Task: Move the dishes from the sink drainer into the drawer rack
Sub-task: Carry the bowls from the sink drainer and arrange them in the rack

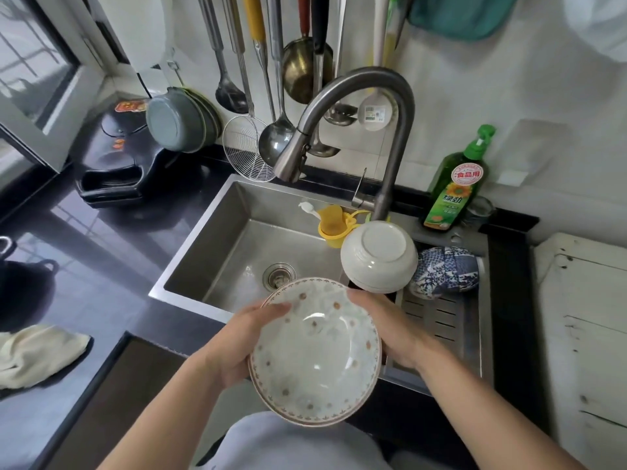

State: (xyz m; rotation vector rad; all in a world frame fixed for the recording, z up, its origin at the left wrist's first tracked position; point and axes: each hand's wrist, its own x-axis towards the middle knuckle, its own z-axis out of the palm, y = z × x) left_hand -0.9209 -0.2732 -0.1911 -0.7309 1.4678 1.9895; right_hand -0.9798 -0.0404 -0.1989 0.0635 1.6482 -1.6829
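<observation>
I hold a white bowl with small brown flower dots (315, 354) in front of my body, over the sink's front edge, tilted toward me; a second rim shows under it. My left hand (244, 344) grips its left rim, thumb inside. My right hand (386, 330) grips the right rim from behind. On the slotted steel drainer (437, 320) at the sink's right stand upside-down white bowls (380, 257) stacked together, and blue-and-white patterned bowls (444, 271) lie beside them. The drawer rack is out of view.
The steel sink basin (237, 252) lies ahead with a tall curved faucet (356, 130) over it and a yellow cup (334, 225) inside. Utensils hang on the wall. A green detergent bottle (454, 188) stands at the right. A cloth (34, 354) and black pots sit on the left counter.
</observation>
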